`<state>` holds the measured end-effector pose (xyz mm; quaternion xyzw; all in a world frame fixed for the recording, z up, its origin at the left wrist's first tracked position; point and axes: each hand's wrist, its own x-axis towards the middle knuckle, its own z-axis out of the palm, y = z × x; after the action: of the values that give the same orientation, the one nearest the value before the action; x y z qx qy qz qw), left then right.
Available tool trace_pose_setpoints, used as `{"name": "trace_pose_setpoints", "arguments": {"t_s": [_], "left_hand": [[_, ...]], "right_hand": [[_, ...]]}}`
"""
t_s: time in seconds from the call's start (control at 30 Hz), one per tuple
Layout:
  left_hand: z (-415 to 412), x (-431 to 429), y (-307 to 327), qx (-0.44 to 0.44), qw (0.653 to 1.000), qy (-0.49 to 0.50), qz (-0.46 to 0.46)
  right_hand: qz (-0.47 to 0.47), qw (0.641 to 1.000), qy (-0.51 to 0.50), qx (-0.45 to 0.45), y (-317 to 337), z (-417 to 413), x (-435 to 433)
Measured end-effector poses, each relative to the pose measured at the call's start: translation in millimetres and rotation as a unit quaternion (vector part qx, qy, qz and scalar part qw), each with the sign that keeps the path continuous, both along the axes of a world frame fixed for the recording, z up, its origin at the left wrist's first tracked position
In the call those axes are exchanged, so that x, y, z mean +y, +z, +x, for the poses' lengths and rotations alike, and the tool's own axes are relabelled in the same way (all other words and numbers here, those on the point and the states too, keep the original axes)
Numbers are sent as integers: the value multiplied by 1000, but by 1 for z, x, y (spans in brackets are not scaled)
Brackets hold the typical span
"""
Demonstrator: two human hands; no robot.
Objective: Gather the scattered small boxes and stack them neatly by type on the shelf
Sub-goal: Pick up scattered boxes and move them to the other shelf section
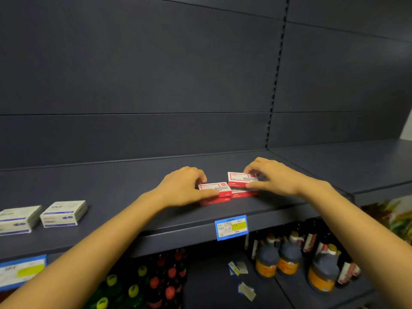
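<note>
On the dark shelf (133, 210), both of the person's hands work at a small cluster of red-and-white boxes near its middle. The left hand (182, 186) is closed around the top box of the left stack (214, 188), thumb along its front edge, with another red box (215, 200) lying beneath it. The right hand (269, 177) pinches a second red-and-white box (242, 179) between thumb and fingertips, holding it on or just above a further red box (244, 194); whether they touch cannot be told. The two stacks sit just beside each other. Well apart, at the shelf's left end, two white-and-blue boxes (63, 214) stand side by side. A blue price tag (231, 227) hangs on the shelf's front edge, and bottles (287, 257) fill the lower shelf.
</note>
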<state>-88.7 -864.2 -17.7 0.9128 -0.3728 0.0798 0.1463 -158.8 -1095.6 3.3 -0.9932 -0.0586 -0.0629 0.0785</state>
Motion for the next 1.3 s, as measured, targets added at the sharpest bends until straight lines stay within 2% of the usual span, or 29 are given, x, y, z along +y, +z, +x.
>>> {"name": "trace_pose_setpoints", "arguments": {"t_s": [0.17,0.37,0.53,0.8,1.0,1.2,1.3], "left_hand": [[-12,14,12,-58,994,92,-20],[-34,42,28,-114,972,204,6],[-62,68,33,-144,948,281,29],[-122,141,25,-164,884,431,78],[-179,215,19,-148,835,522,96],[-218,289,14,-139,810,562,95],[-226,330,15,-137,808,564,96]], "right_hand": [[-77,995,34,45,9,12,-2],[-115,986,120,-19,38,19,19],[-109,972,205,-24,44,22,48],[-58,921,379,-71,27,23,156],[-32,888,453,-74,23,14,248],[-33,868,492,-68,19,6,337],[-29,864,498,-66,19,5,381]]}}
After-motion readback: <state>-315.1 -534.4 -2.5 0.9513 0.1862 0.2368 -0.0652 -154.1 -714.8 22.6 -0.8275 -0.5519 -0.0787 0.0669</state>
